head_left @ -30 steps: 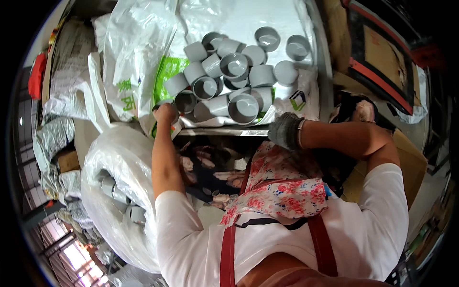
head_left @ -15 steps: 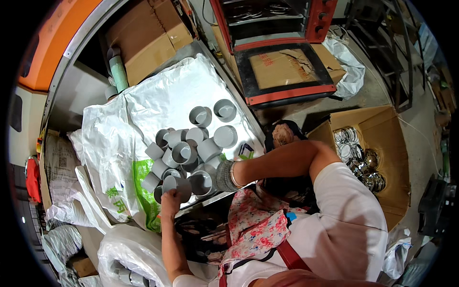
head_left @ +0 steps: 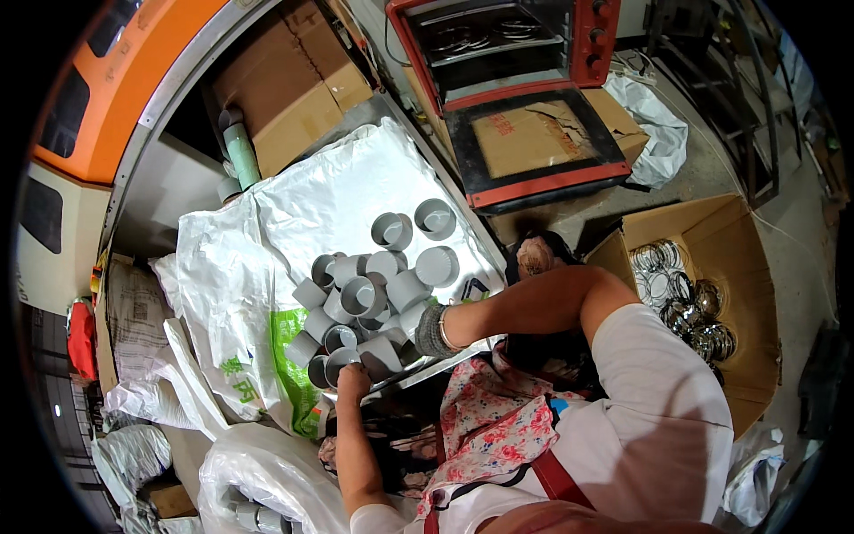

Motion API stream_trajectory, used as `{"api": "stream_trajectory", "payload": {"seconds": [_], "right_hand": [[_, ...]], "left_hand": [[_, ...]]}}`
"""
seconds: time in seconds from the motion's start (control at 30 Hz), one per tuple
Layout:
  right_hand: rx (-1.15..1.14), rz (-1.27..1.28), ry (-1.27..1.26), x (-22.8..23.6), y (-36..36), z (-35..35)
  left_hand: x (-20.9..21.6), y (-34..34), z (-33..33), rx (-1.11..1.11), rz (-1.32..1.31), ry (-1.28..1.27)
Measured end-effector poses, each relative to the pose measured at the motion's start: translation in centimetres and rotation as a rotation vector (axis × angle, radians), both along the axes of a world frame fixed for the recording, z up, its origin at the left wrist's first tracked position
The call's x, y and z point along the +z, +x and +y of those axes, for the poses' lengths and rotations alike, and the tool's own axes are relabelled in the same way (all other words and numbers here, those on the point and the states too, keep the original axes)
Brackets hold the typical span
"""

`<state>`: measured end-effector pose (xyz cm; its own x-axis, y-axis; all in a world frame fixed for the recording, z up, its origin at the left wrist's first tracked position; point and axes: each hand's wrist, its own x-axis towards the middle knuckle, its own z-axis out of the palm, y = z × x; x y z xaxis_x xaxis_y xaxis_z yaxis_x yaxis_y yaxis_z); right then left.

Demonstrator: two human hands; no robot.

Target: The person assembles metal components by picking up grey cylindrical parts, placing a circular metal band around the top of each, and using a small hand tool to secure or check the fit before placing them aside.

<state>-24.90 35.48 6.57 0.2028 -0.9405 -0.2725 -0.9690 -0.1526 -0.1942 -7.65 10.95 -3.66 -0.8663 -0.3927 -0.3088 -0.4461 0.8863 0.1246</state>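
Observation:
My left hand (head_left: 354, 383) grips a grey cup-shaped plastic fitting (head_left: 341, 360) at the near edge of a heap, its open mouth showing. Beside it, a larger grey fitting (head_left: 380, 358) lies tilted. My right hand (head_left: 432, 331), in a grey knitted glove, rests against the heap's right side, next to another fitting (head_left: 415, 316); its fingers are hidden. Several more grey fittings lie jumbled beyond both hands. Two with their mouths up, one of them a round fitting (head_left: 435, 219), stand at the far side, near a fitting (head_left: 438, 265) showing its closed, ridged end.
White plastic sacking (head_left: 311, 200) with a green printed patch covers the work surface. A red oven (head_left: 547, 182) with its door down stands beyond. At right, a cardboard box (head_left: 712, 218) holds shiny metal rings (head_left: 654, 258). A clear plastic bag (head_left: 258, 463) with grey fittings is at near left.
The whole view has shifted, so the scene sits a little farther right. The fitting in my left hand has tipped and now shows its mouth. My right hand stays by the heap.

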Motion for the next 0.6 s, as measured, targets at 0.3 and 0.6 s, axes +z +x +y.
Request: {"api": "stream_trajectory", "payload": {"seconds": [0.3,0.6], "right_hand": [[-0.02,0.005,-0.009,-0.55,-0.55,0.37],[-0.026,0.012,-0.018,-0.77,-0.39,0.71]], "left_hand": [[0.36,-0.25,0.03,0.078,-0.041,-0.003],[0.19,-0.14,-0.24,0.1,-0.041,-0.011]]}}
